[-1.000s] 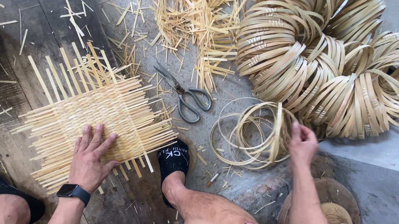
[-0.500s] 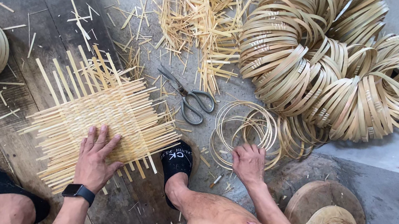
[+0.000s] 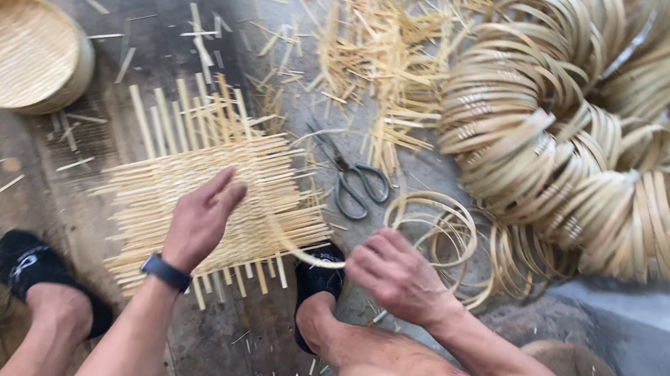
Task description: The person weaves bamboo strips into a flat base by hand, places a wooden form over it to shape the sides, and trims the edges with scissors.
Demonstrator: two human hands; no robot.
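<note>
— What is shown on the workshop floor (image 3: 13,161)?

— A half-woven mat (image 3: 217,186) of pale bamboo slats is seen laid flat on the dark boards, just in front of a black-shod foot (image 3: 318,278). The left hand (image 3: 201,220) is pressed on the mat's near edge, its grip spread wide and flat, with nothing held.

— And the right hand (image 3: 398,273)?

— Its grip is closed on a thin bamboo strip (image 3: 301,253), which is curved from the fingers across toward the mat's right edge.

— What is seen around them?

— A pair of scissors (image 3: 354,180) is left lying just beyond the mat, beside a small coil of strips (image 3: 437,228). Large bundles of coiled bamboo (image 3: 605,143) are piled to the right, and loose offcuts (image 3: 376,50) are scattered behind. A round woven basket (image 3: 17,53) is set well apart on the left.
</note>
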